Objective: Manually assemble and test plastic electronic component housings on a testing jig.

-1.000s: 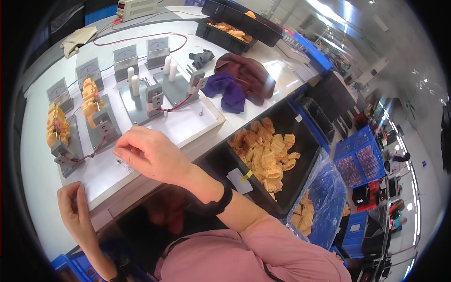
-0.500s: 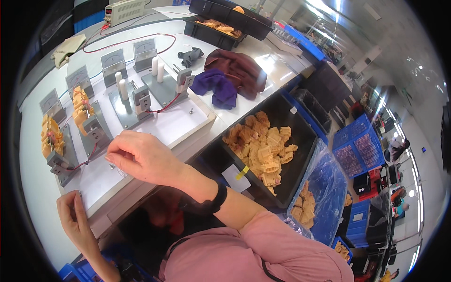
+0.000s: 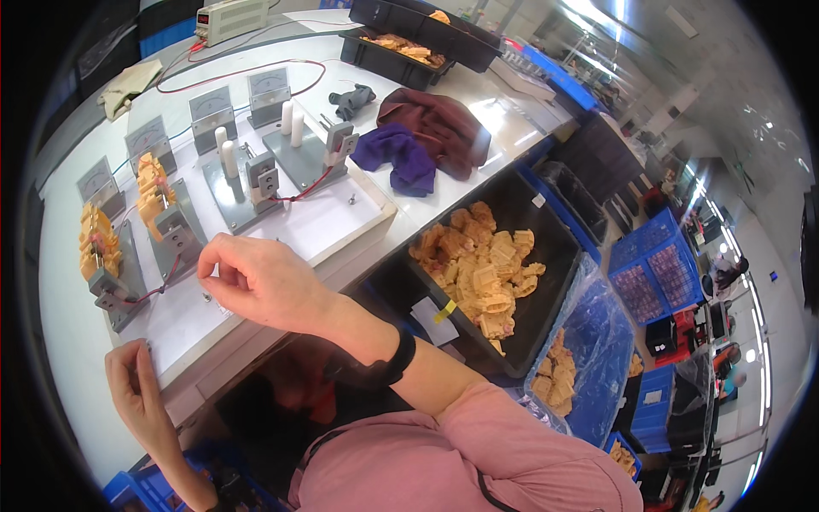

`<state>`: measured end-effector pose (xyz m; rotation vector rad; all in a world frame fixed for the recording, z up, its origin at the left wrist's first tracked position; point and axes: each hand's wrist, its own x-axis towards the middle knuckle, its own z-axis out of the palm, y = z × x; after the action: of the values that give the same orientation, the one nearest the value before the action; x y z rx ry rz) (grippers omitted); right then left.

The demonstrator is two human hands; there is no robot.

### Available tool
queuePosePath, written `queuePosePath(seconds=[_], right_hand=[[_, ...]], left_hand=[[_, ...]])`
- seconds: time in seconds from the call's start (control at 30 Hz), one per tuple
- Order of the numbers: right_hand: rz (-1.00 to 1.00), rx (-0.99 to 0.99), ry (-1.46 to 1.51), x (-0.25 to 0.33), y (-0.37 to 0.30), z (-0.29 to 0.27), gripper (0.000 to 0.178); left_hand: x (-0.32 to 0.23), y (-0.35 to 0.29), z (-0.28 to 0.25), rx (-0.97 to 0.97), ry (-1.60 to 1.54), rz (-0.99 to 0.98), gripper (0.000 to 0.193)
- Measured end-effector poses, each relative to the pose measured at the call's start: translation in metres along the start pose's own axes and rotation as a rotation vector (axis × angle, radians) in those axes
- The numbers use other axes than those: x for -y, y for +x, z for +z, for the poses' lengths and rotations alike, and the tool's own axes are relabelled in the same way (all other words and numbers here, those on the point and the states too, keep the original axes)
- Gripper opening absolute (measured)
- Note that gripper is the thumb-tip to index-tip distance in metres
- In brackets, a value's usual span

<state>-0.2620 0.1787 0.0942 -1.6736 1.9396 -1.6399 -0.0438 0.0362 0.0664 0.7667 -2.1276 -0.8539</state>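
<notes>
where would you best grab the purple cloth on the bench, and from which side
Probably the raised, bunched fold in the middle of the purple cloth, pinched from above. It lies crumpled in a soft heap with no rigid edge. The maroon cloth touches its far side, so come from the near side, which faces bare white bench.

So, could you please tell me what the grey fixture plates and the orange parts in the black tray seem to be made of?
The grey fixture plates look like matte metal, perhaps aluminium: flat, evenly grey, with a dull sheen. The orange parts in the black tray look like moulded plastic: uniform colour, ribbed blocky shapes. Neither is certain from sight.
</notes>
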Motion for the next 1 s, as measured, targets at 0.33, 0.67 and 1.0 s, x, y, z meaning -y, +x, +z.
queuePosePath(seconds=[0.33,0.67,1.0], right_hand=[[0.173,0.077,0.013,0.000,-0.003,0.001,0.018],[0.168,0.074,0.008,0.008,-0.002,0.002,0.015],[0.005,0.004,-0.085,0.008,0.003,0.003,0.012]], left_hand=[[-0.020,0.003,0.003,-0.134,0.047,0.084,0.003],[-0.022,-0.002,-0.002,-0.130,0.044,0.040,0.004],[-0.024,0.001,-0.004,-0.118,0.048,0.026,0.004]])
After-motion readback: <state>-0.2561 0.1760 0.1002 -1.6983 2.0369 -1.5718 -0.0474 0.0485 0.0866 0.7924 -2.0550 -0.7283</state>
